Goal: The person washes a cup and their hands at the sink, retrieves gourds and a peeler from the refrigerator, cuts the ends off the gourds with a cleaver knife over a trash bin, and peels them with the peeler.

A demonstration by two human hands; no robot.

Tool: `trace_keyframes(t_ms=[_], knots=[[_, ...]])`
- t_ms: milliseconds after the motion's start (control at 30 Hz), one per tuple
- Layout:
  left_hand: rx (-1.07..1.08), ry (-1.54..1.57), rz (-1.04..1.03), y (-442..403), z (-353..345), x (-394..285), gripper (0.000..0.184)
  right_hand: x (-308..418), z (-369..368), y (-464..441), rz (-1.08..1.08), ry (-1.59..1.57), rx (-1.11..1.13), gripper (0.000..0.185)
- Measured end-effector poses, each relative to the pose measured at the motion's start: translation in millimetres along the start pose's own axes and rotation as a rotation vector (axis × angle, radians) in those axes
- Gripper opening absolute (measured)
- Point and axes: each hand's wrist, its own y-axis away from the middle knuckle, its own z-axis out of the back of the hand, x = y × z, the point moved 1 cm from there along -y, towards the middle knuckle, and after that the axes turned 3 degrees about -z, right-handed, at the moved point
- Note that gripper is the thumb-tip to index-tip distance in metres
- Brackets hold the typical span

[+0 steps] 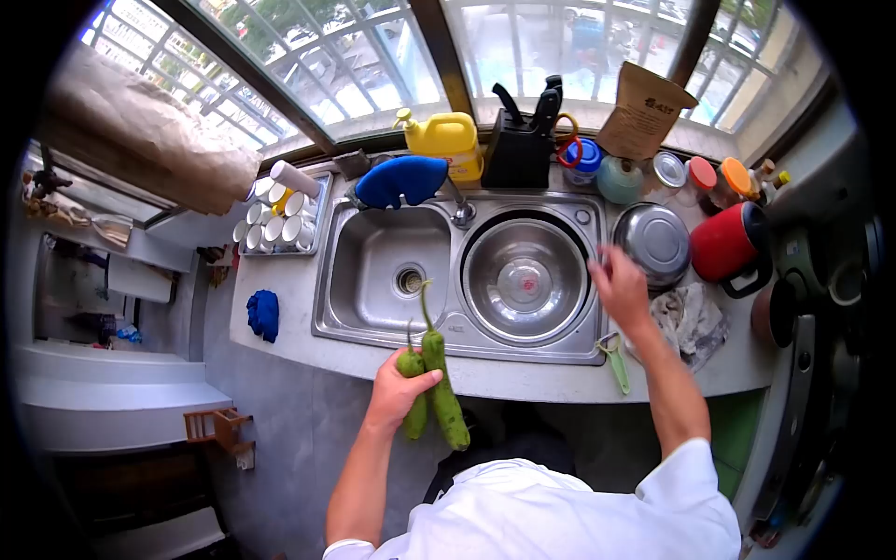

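Observation:
Two long green vegetables (pixel 442 392) hang side by side in my left hand (pixel 399 390), in front of the double sink's front edge. My left thumb presses across them. My right hand (pixel 620 282) is over the right edge of the sink (pixel 602 347), between the metal basin (pixel 525 280) and an upturned metal pot (pixel 651 245). Its fingers are bent and slightly blurred, and whether they hold anything cannot be made out. A light green peeler (pixel 617 366) lies on the counter below that hand.
A grey cloth (pixel 691 325) and a red kettle (pixel 726 243) are at the right. Behind the sink stand a yellow jug (pixel 444 140), a knife block (pixel 516 154) and several jars. A cup tray (pixel 311 245) and blue cloth (pixel 263 315) are on the left.

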Motion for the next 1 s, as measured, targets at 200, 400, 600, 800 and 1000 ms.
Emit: trace_keyframes(t_ms=[200, 400, 600, 800, 1000], knots=[[0.031, -0.069, 0.077, -31, -13, 16, 0.038, 50, -44, -194, 0.075, 0.094, -0.177, 0.058], [0.022, 0.136, 0.092, -28, -17, 7, 0.029, 64, -54, -252, -0.066, 0.315, -0.146, 0.075], [0.025, 0.309, 0.186, -17, -12, -3, 0.025, 64, -55, -266, -0.102, 0.358, -0.153, 0.070], [0.049, 0.385, 0.198, -6, -13, -8, 0.026, 99, -19, -268, -0.044, 0.154, -0.364, 0.061], [0.107, 0.378, 0.184, -4, -13, -11, 0.025, 142, 53, -260, -0.018, -0.409, -0.404, 0.057]])
